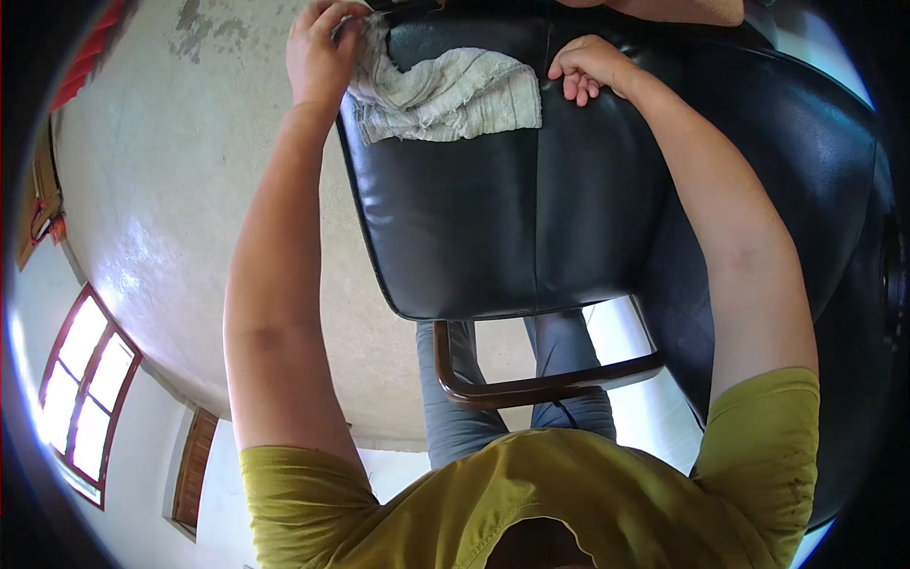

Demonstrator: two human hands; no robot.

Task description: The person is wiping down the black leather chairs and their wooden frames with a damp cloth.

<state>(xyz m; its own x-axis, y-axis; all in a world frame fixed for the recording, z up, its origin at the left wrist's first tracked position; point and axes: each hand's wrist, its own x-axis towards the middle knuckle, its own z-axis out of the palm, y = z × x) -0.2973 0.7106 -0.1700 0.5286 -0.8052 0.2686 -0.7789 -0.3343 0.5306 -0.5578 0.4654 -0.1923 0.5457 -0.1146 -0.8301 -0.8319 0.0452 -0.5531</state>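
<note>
My left hand (327,53) pinches one end of a light grey, worn cloth (455,96) at the far left corner of a black leather chair seat (455,220). The rest of the cloth lies crumpled across the seat, frayed in places. Just right of the cloth, my right hand (586,71) rests by the seat's seam with its fingers curled; nothing can be seen in it, and it does not touch the cloth.
The chair's black backrest (775,156) rises on the right. A dark wooden armrest (526,391) curves between the seat and my body. Concrete floor (178,213) spreads to the left, with a red-framed window (89,384) beyond. Part of a brown object shows at the top edge.
</note>
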